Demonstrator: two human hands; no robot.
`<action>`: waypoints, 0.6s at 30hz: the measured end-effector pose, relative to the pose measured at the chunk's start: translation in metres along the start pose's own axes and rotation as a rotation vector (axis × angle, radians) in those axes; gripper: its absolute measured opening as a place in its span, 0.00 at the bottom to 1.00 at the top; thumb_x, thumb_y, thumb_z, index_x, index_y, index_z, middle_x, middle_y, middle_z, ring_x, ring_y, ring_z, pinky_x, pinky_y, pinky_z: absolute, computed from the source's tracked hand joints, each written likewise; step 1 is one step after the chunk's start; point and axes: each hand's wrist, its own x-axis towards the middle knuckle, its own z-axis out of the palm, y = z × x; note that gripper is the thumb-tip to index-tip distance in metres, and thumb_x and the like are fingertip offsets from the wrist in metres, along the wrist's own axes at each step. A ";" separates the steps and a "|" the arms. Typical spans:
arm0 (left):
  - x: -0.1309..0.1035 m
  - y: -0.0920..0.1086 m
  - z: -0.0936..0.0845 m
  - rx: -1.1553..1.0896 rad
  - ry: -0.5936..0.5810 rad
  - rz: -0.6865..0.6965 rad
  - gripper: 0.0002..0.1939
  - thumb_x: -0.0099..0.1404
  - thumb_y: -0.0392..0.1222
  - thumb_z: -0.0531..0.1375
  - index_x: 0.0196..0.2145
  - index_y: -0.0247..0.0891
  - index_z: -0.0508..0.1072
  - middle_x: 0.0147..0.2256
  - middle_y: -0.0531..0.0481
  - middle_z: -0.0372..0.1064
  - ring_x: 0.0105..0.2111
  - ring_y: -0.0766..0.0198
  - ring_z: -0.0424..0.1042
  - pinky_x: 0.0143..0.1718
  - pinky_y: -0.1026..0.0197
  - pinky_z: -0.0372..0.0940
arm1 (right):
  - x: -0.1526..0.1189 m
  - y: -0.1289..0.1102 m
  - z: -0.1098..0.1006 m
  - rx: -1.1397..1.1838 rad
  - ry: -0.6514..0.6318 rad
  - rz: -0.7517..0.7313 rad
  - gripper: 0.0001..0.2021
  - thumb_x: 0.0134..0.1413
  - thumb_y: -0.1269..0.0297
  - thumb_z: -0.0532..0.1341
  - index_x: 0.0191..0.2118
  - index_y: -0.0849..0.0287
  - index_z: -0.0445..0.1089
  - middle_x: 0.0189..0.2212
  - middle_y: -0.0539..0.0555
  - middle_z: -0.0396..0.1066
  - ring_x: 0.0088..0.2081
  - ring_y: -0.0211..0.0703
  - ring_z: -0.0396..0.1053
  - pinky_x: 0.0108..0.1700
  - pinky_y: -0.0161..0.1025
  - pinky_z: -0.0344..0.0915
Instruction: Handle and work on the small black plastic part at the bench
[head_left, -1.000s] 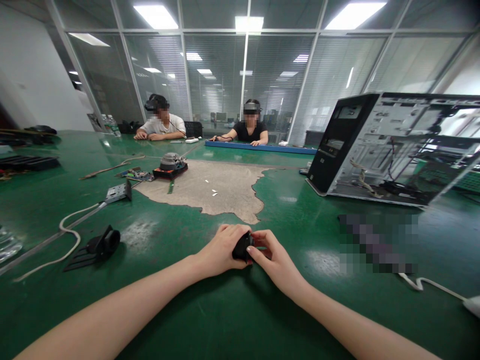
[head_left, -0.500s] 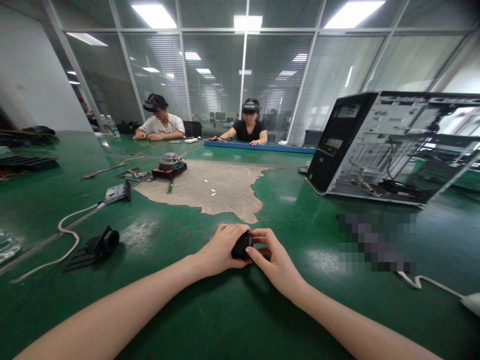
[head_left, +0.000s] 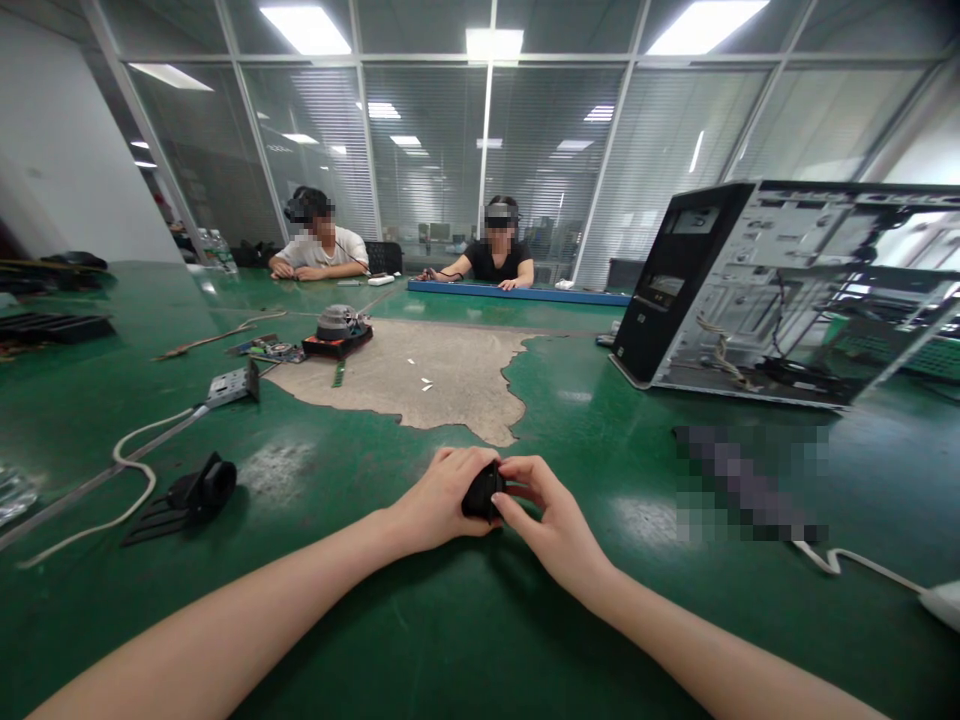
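Observation:
A small black part is held between both hands just above the green table, near the middle of the view. My left hand wraps round its left side and top, partly covering it. From the right, the fingertips and thumb of my right hand pinch its edge. What exactly the part is cannot be made out. To the left on the table lies a black plastic piece with a round ring.
An open computer case stands at the right, with a blurred dark object before it. Bare board shows mid-table. A red-and-black device, a metal box with cable and a blue bar lie around. Two people sit opposite.
Both hands keep nearly the same place and grip. The black part seems turned very slightly between them.

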 end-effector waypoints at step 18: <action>0.000 -0.003 0.004 0.063 0.012 -0.010 0.28 0.49 0.41 0.62 0.46 0.42 0.55 0.43 0.49 0.63 0.44 0.57 0.62 0.46 0.55 0.52 | 0.013 0.006 0.001 0.263 0.010 0.352 0.13 0.40 0.63 0.63 0.34 0.59 0.62 0.33 0.52 0.68 0.36 0.41 0.69 0.40 0.41 0.65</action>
